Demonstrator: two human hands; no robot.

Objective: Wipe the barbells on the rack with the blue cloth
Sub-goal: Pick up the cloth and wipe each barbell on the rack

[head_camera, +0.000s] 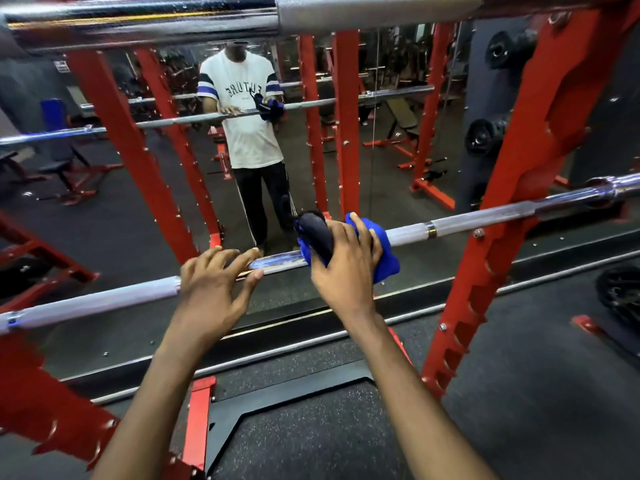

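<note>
A chrome barbell (467, 225) lies across the red rack at waist height, running from lower left to upper right. My right hand (346, 268) presses the blue cloth (382, 251) around the bar near its middle and also grips a dark spray bottle (315, 233). My left hand (211, 282) rests on the bar just left of the cloth, fingers spread over the shiny centre section. A second barbell (173, 19) crosses the top of the view, close to the camera.
Red rack uprights (519, 168) with notched hooks stand right and left (45, 393). A mirror (391, 161) behind the rack reflects a person, benches and more racks. Black weight plates (620, 296) sit at far right. Black rubber floor lies below.
</note>
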